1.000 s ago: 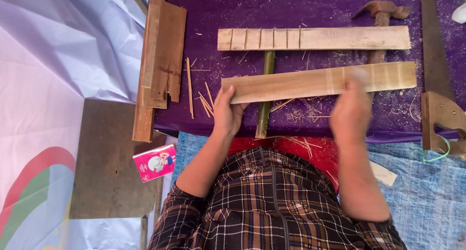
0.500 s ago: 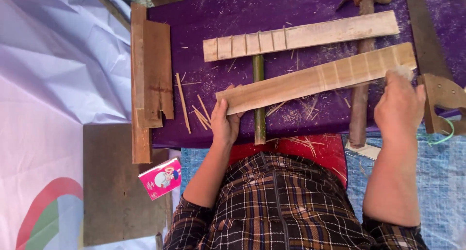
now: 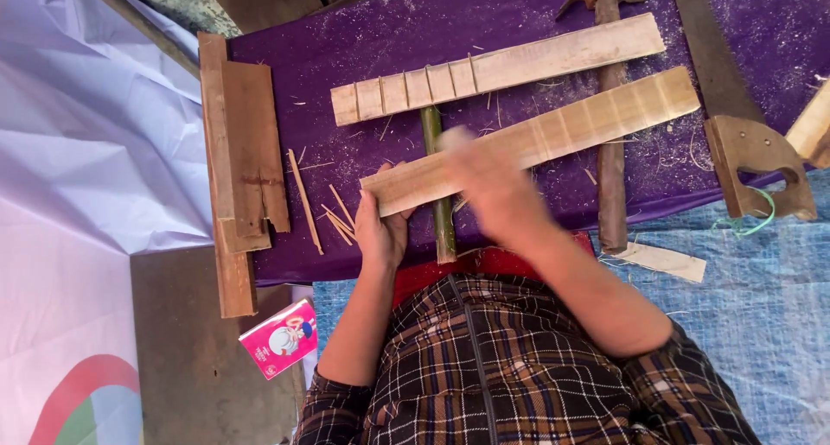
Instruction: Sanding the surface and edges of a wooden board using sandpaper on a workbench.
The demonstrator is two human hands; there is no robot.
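A long pale wooden plank (image 3: 596, 117) with pencil marks across it lies slanted on the purple cloth (image 3: 363, 47). My left hand (image 3: 380, 233) grips the plank's near left end. My right hand (image 3: 493, 181) is blurred over the plank's middle, lying on top of it; its fingers cannot be made out. A green bamboo stick (image 3: 443, 233) runs under the plank. A second plank (image 3: 519, 69) with several saw cuts at its left end lies just beyond.
A hammer (image 3: 610, 168) lies under both planks at the right. Beside it is a handsaw (image 3: 754, 164). Stacked boards (image 3: 242, 160) sit at the cloth's left edge, with thin splinters (image 3: 324, 207) nearby. A pink box (image 3: 278, 337) lies on the floor, and blue tarp (image 3: 761, 324) is at the right.
My right hand has moved from the plank's right end leftward to its middle. The left hand stays on the left end. The view has shifted.
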